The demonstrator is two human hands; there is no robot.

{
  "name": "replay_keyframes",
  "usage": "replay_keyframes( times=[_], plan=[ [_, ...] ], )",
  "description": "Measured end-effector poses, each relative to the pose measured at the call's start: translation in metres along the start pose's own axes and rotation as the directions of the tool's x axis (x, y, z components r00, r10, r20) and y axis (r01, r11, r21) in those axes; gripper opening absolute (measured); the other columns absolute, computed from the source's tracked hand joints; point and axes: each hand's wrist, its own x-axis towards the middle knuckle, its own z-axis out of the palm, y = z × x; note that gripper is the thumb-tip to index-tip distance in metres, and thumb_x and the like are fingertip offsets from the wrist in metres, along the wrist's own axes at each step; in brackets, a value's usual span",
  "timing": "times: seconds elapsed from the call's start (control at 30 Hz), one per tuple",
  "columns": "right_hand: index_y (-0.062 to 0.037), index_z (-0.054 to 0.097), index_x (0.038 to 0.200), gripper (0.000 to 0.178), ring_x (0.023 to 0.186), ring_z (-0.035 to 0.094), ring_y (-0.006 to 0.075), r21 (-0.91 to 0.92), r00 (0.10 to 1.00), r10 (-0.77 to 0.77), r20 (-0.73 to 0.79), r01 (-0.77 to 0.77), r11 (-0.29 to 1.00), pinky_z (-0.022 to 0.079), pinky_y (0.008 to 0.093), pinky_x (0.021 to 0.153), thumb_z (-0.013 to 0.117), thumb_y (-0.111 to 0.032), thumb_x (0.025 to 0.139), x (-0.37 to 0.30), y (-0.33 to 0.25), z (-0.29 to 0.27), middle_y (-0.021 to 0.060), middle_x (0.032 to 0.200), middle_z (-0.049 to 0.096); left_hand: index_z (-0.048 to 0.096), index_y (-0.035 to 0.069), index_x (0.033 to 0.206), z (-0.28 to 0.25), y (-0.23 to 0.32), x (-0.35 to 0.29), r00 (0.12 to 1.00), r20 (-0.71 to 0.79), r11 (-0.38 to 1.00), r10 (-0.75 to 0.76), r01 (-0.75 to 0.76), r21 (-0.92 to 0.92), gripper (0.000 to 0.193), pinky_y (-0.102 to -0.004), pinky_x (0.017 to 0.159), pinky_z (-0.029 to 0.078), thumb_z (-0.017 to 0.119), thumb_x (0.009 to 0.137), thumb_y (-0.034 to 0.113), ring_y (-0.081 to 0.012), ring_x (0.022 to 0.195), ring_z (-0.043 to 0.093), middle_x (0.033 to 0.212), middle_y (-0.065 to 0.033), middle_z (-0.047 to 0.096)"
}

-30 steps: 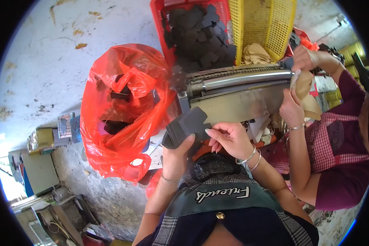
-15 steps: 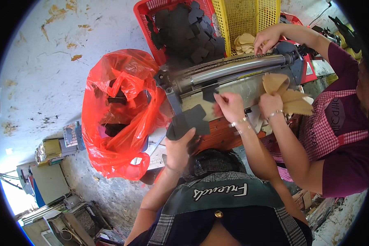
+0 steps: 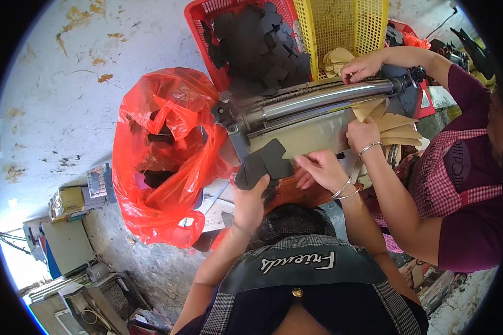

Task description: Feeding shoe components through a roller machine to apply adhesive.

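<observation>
My left hand (image 3: pixel 249 204) is closed round a fanned stack of flat dark-grey cut pieces (image 3: pixel 265 163), thumb on top, just in front of a roller machine (image 3: pixel 318 106). Close by on the stack's right side is my right hand (image 3: pixel 325 173), its thumb and fingers apart and nothing visible between them. The machine has a long shiny metal roller and a pale feed plate (image 3: pixel 313 134). At its right end a co-worker's hand (image 3: pixel 363 134) holds a bunch of tan scalloped pieces (image 3: pixel 397 127). The co-worker's other hand (image 3: pixel 363 68) rests over the roller's back side.
Behind the machine stand a red basket (image 3: pixel 198 14) heaped with dark pieces and a yellow basket (image 3: pixel 352 25) with tan pieces (image 3: pixel 336 60). A red plastic bag (image 3: pixel 145 206) holding dark items bulges at the machine's left. The co-worker (image 3: pixel 469 223) stands close on my right.
A dark piece that my right hand held at the roller is gone from the feed plate. My right hand has drawn back toward the stack, and the co-worker's tan pieces have shifted closer to the roller.
</observation>
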Motion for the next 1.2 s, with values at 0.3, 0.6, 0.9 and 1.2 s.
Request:
replay_keyframes(
  times=[0.3, 0.6, 0.9, 1.2],
  plan=[
    [0.0129, 0.057, 0.089, 0.026, 0.058, 0.068, 0.024, 0.002, 0.995, 0.015, -0.103, -0.015, 1.0, 0.056, 0.0285, 0.046, 0.054, -0.013, 0.093, 0.015, -0.004, -0.009, 0.0204, 0.074, 0.065, 0.055, -0.004, 0.111, -0.002, 0.0, 0.006, 0.995, -0.06, 0.994, 0.078, -0.073, 0.083, 0.026, -0.027, 0.078, 0.049, 0.054, 0.085, -0.004, -0.0132, 0.088, 0.06, 0.099, -0.0065, 0.062],
    [0.0065, 0.06, 0.086, 0.03, 0.056, 0.066, 0.02, 0.039, 0.987, -0.018, -0.157, 0.024, 0.999, 0.054, 0.0271, 0.047, 0.064, -0.023, 0.09, 0.015, -0.01, 0.01, 0.0157, 0.073, 0.065, 0.057, -0.003, 0.115, -0.014, -0.019, 0.016, 0.994, -0.048, 0.991, 0.094, -0.089, 0.1, 0.031, -0.0269, 0.083, 0.046, 0.059, 0.084, -0.004, -0.0124, 0.092, 0.058, 0.103, -0.0047, 0.062],
    [0.0082, 0.06, 0.095, 0.036, 0.056, 0.065, 0.0162, -0.082, 0.995, 0.003, -0.102, -0.011, 0.997, 0.053, 0.0256, 0.047, 0.063, -0.027, 0.091, 0.006, 0.001, 0.01, 0.0135, 0.074, 0.066, 0.056, 0.0, 0.114, -0.012, -0.022, 0.016, 0.998, -0.037, 0.993, -0.044, 0.047, 0.104, 0.029, -0.0274, 0.072, 0.051, 0.056, 0.086, -0.006, -0.0138, 0.087, 0.061, 0.104, -0.0055, 0.063],
    [0.0087, 0.06, 0.094, 0.024, 0.048, 0.063, 0.019, 0.045, 1.0, 0.001, 0.017, -0.002, 0.999, 0.051, 0.0261, 0.042, 0.062, -0.015, 0.09, 0.0, 0.005, 0.009, 0.0148, 0.069, 0.064, 0.055, 0.001, 0.115, -0.009, -0.021, 0.021, 0.998, -0.006, 0.996, 0.068, -0.067, 0.055, 0.028, -0.0279, 0.072, 0.052, 0.057, 0.087, -0.004, -0.0136, 0.087, 0.061, 0.1, -0.0044, 0.062]
  ],
)
